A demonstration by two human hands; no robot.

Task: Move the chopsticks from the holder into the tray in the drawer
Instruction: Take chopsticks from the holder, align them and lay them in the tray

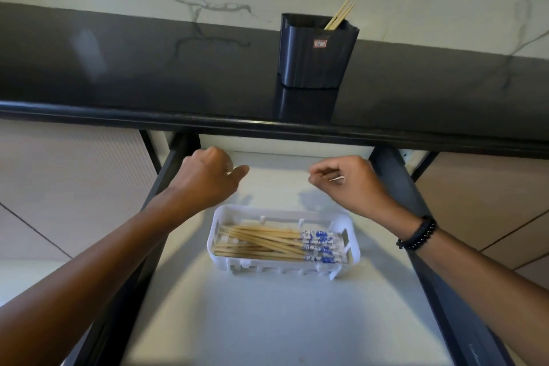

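- At upper right of the frame, we are eyeing the last chopsticks point(339, 15) leaning in the holder point(316, 52): light, stiff, best pinched near their exposed tips.
- Both hands, left point(208, 180) and right point(346, 180), are hovering loosely curled, apparently holding nothing, above the tray point(215, 236).

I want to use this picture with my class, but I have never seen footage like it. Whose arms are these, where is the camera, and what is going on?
The camera sits on a person's head, looking down, so the arms are their own. The left hand and right hand hover, loosely curled, over an open drawer. They seem to hold nothing, though that is hard to tell. In the drawer, a white tray holds many chopsticks. On the dark counter above, a black holder has a few chopsticks left.
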